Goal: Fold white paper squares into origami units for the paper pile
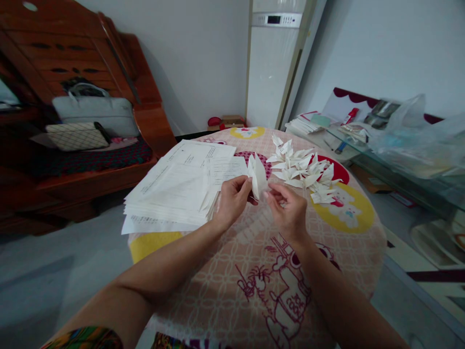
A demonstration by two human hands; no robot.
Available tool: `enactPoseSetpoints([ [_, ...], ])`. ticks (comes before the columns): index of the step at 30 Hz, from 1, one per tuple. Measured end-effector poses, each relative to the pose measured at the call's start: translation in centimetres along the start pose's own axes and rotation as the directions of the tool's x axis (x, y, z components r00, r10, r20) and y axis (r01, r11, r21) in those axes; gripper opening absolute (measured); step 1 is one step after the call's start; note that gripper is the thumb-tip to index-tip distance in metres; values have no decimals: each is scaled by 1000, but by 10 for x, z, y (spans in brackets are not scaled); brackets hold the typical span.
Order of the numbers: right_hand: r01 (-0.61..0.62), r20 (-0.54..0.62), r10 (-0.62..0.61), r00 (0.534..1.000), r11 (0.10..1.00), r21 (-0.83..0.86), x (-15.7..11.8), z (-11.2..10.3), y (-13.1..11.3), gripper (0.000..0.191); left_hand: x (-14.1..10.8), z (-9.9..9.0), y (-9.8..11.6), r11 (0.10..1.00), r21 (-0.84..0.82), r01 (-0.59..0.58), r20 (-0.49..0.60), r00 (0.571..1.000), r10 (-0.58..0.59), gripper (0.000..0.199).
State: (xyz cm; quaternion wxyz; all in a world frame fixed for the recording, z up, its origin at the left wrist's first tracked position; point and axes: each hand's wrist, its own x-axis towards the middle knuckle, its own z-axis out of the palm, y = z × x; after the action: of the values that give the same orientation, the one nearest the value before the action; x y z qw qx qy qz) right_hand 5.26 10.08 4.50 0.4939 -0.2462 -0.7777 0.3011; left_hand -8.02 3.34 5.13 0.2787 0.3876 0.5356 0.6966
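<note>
Centrally: one folded paper (257, 177), pinched in the left hand (232, 198), right hand (291, 209) at its lower right edge, grip unclear; presumably held up so both can reach it. Sheets (174, 179), left of centre, and folded pieces (311, 179), right of centre, probably parted to give working room. Paper's long axis near upright, tip toward frame top.

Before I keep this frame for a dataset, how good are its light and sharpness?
Head view: dim light, with shadow deepest beneath the wooden bench; head view: wide-angle bending, that bench tilting outward; head view: the folded paper looks slightly soft, and much fine print on the paper stack is unreadable.
</note>
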Motion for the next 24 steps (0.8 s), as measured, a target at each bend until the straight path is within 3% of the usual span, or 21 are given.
enactPoseSetpoints([
  [6, -35, 93, 29, 995, 997, 64, -2, 3, -2, 45, -3, -4, 4, 965, 234, -118, 12, 993, 118, 39],
  [16, -188, 132, 159, 978, 949, 254, 0, 5, 5, 41, -2, -6, 2, 967, 217, -136, 30, 991, 133, 39],
  [19, -123, 103, 105, 989, 973, 196, -2, 4, 5, 37, -3, -5, 1, 975, 189, -119, 36, 993, 115, 40],
  [24, 91, 49, -89, 995, 995, -43, -3, 2, 2, 18, -2, -5, -3, 984, 161, -75, 23, 997, 72, 41],
])
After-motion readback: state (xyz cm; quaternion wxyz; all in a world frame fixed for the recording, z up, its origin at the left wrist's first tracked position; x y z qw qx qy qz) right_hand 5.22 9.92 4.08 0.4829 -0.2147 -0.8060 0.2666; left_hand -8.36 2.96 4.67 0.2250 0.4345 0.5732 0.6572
